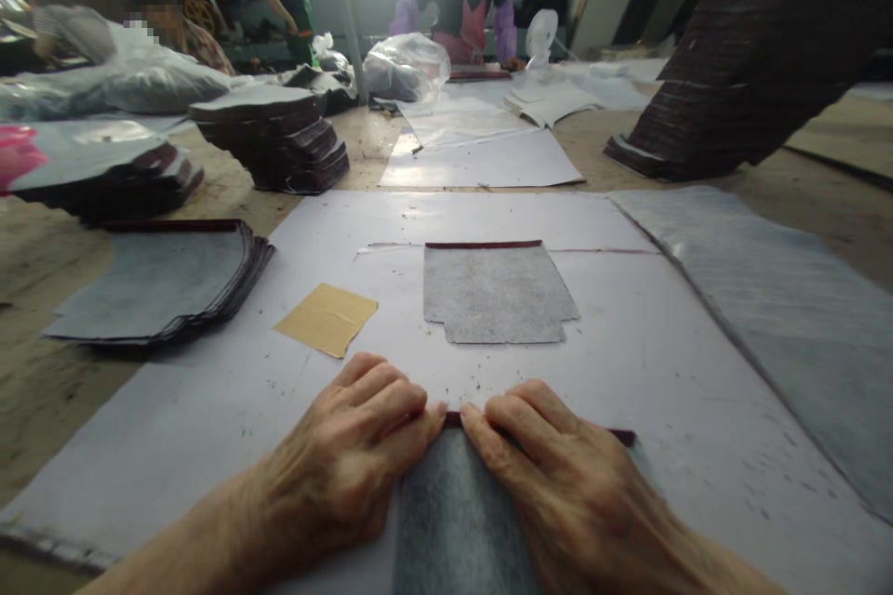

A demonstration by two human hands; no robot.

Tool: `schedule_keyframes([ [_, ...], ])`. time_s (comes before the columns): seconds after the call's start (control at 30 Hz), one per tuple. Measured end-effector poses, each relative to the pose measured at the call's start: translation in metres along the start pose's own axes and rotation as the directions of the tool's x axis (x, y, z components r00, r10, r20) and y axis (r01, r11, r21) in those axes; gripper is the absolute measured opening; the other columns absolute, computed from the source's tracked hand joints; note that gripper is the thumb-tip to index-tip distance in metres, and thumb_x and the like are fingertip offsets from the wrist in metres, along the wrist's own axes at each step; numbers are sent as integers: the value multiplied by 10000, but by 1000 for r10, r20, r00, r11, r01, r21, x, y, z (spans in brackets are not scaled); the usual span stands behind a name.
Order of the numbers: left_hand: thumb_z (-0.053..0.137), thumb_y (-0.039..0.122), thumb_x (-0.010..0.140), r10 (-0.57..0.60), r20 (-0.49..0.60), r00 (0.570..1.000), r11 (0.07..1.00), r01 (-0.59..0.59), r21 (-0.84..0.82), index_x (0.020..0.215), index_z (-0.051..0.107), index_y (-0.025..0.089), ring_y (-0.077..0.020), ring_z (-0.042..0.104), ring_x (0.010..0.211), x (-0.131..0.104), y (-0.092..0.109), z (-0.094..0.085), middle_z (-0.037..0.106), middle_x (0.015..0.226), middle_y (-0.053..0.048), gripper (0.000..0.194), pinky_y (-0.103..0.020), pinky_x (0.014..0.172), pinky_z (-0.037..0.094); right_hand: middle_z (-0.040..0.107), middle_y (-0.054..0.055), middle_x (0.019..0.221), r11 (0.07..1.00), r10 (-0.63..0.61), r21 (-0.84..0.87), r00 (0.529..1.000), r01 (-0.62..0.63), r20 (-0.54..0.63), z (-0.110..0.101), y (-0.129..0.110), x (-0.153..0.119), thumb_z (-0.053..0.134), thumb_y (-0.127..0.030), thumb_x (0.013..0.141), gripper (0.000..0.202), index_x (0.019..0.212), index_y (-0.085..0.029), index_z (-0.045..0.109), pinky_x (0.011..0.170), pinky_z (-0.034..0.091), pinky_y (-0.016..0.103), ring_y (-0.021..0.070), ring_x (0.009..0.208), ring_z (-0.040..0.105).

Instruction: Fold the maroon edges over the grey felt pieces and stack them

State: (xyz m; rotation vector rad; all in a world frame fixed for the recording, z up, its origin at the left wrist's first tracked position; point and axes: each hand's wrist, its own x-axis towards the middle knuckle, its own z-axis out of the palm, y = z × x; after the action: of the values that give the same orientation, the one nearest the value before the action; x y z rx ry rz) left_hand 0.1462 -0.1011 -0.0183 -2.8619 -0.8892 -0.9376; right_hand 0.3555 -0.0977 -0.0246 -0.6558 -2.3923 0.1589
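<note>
A grey sheet with a dark red folded strip along its far edge lies at the bottom centre. My left hand is closed on the left part of that edge, thumb pressed on the strip. Just right of it, my right hand has its fingers curled and its thumb on the same strip; the two thumbs are a little apart. The strip's right end shows beyond my right hand. Farther off lies a notched grey piece with a dark red far edge. A tan square is to its left.
White sheets cover the work surface. Stacks of dark-edged pieces stand at left and right. A fanned pile lies on the left, a large grey sheet on the right. Across the table stands a person.
</note>
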Motion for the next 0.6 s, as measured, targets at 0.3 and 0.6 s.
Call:
schedule_keyframes([
  [0.3,346,-12,730,-100,-44,994,995,100,8,1062,553,123,-170,496,791,-8,7,-10,551,913,-87,413,-366,696,376,498,117,884,997,81,-3,985,-82,154,-2,1,0,357,-47,766,420,1148,-90,526,647,480,339,210,830,450],
  [0.6,369,71,772,-113,-162,980,979,137,150,1005,576,84,-201,508,782,-33,34,8,566,913,-116,312,-356,648,424,452,60,851,989,138,11,957,-145,254,-2,6,11,389,-42,757,496,1199,-246,486,636,452,317,181,810,447],
])
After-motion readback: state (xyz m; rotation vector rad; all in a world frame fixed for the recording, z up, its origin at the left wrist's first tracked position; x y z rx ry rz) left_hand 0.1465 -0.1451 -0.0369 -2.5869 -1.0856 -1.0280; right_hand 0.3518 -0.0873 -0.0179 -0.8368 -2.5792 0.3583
